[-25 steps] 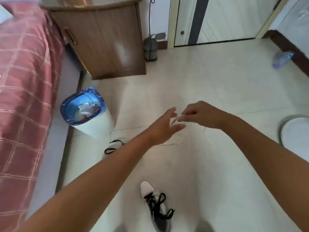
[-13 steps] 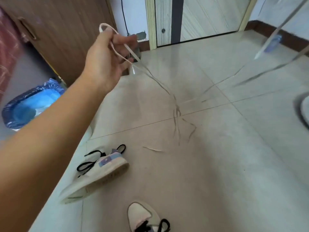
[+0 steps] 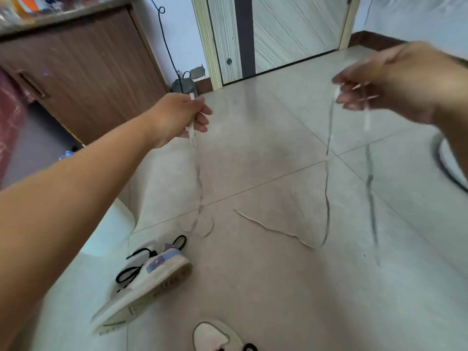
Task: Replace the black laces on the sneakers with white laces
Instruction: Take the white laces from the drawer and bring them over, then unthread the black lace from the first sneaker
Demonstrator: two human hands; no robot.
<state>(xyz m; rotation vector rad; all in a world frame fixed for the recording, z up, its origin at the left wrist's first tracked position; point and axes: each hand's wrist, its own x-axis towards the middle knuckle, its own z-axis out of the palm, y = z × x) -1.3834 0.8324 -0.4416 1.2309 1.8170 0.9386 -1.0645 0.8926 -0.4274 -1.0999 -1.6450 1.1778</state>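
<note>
My left hand is raised and grips a white lace that hangs down to the floor. My right hand, blurred, pinches another white lace whose strands dangle; its lower part trails across the tiles. One pale sneaker lies on its side at lower left, with black laces still in it. Only the toe of a second sneaker shows at the bottom edge, also with black lace.
A brown wooden cabinet stands at upper left, with a cable and a dark object at its right corner. A closed door is straight ahead. A white round object with a dark cord sits at the right edge.
My hands have pulled apart, each now holding a white lace up separately. My right hand has come back into view at upper right. The camera has tilted up slightly.
</note>
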